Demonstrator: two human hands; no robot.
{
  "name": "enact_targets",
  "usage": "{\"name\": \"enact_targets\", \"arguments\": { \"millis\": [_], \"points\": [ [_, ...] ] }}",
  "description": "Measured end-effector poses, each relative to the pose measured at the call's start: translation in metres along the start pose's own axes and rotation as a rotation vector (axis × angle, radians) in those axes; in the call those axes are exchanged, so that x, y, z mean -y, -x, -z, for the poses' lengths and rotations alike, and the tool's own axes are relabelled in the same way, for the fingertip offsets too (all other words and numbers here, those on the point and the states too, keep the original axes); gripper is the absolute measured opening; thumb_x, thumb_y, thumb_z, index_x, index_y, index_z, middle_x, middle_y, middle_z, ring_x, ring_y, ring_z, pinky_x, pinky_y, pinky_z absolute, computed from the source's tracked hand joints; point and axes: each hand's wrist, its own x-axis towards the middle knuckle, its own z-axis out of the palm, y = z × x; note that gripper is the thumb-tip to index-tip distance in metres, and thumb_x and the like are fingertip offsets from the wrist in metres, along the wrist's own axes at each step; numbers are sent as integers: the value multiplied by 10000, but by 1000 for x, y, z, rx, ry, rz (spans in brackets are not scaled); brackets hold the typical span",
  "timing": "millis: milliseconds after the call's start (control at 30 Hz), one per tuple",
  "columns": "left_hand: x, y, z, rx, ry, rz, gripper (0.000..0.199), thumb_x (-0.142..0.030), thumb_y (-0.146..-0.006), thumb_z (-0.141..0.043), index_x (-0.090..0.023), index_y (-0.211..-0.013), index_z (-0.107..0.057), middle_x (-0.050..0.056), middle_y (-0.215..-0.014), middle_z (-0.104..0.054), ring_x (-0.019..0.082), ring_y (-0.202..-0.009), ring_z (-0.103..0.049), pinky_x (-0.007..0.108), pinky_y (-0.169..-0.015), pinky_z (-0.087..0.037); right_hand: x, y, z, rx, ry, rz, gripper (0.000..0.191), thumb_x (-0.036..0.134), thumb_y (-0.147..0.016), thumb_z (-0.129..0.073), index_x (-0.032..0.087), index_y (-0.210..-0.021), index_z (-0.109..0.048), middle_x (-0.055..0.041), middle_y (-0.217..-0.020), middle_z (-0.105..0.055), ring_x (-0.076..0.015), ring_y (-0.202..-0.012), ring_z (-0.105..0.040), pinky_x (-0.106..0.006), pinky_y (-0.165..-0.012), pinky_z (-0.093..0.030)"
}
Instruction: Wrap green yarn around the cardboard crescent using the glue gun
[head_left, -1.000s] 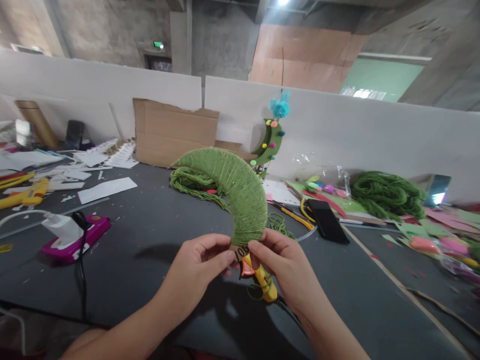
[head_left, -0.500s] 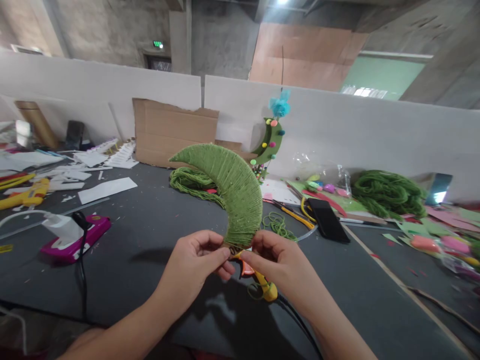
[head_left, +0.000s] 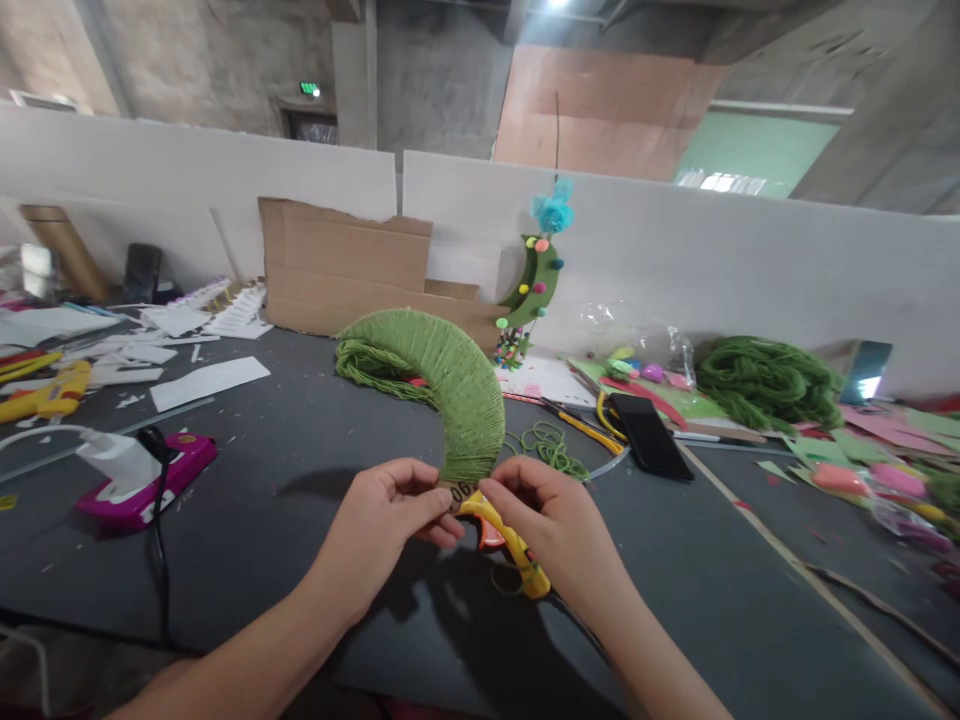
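Observation:
A crescent wrapped in green yarn (head_left: 469,400) stands up between my hands, its tapered tip pointing left. At its lower end a strip of bare brown cardboard with dark printing shows. My left hand (head_left: 394,520) pinches that end from the left, thumb in front. From the right, my right hand (head_left: 547,510) closes thumb and fingers at the same end; any yarn strand in that pinch is too small to make out. Just under the hands lies a yellow glue gun (head_left: 534,572) with an orange trigger, partly hidden by my right hand.
A green yarn bundle (head_left: 375,365) lies behind the crescent, loose yarn (head_left: 551,448) to its right. A black phone (head_left: 649,437) and a larger yarn heap (head_left: 772,385) are farther right. A magenta power strip (head_left: 180,470) sits left. A decorated crescent ornament (head_left: 538,285) stands at the back.
The crescent has dipped slightly and tilted, baring more of the printed cardboard at its lower end. Both hands keep their pinch there. The view has shifted a little.

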Motion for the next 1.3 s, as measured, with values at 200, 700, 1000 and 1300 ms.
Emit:
{"name": "enact_targets", "arguments": {
  "millis": [200,700,1000,1300],
  "points": [
    [2,-15,13,-118,-64,-89,118,-232,-654,-664,-138,-688,-600,3,-583,-640,143,-571,-633,241,-562,-514,-12,-9,1,110,113,72,151,271,-799,-479,185,-804,-603,6,-634,-580,-132,-571,-521,-232,-537,-400],
    [12,-27,22,-117,-135,-120,148,-252,-656,-635,-114,-708,-627,41,-652,-645,87,-492,-511,183,-436,-333,-61,-47,16,-266,596,196,302,198,-808,-438,131,-1066,-581,-120,-1144,-571,-217,-1071,-512,-319,-877,-397],
    [10,-24,19,-162,-109,-142,143,-242,-659,-645,-113,-712,-613,34,-658,-642,79,-504,-506,181,-460,-351,-44,-19,28,-84,758,15,175,294,-763,-508,179,-705,-626,-90,-746,-643,-222,-688,-604,-306,-604,-409],
    [-9,-41,22,-246,-119,-262,171,-254,-622,-667,-111,-699,-613,30,-647,-641,83,-501,-503,194,-461,-360,-45,10,17,117,579,-91,111,113,-602,-563,182,-686,-543,-60,-715,-617,-192,-672,-577,-253,-554,-359]
  ]
}}
